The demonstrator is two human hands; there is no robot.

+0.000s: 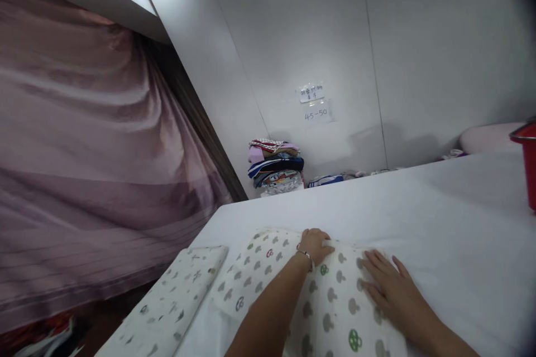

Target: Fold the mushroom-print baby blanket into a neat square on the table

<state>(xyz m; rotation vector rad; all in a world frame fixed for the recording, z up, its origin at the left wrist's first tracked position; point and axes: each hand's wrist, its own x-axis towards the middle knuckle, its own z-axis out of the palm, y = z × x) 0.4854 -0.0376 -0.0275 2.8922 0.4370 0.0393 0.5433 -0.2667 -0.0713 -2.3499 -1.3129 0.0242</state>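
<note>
A white cloth [330, 312] printed with grey, green and red mushroom shapes lies spread on the white-covered surface in front of me. At its far edge, my left hand [315, 246] has its fingers bent, with a bit of the cloth between thumb and fingers. A bracelet circles that wrist. My right hand [389, 293] rests palm down on the cloth's right side, fingers apart. To the left lies a folded white cloth [167, 307] with small grey and dark prints, apart from both hands.
The white surface [452, 223] reaches toward a pale wall with paper labels [317, 111]. Folded clothes [276, 164] are stacked beyond its far edge, with more garments [329, 180] alongside. A red bucket [530, 162] stands at right. A pinkish curtain [84, 150] hangs at left.
</note>
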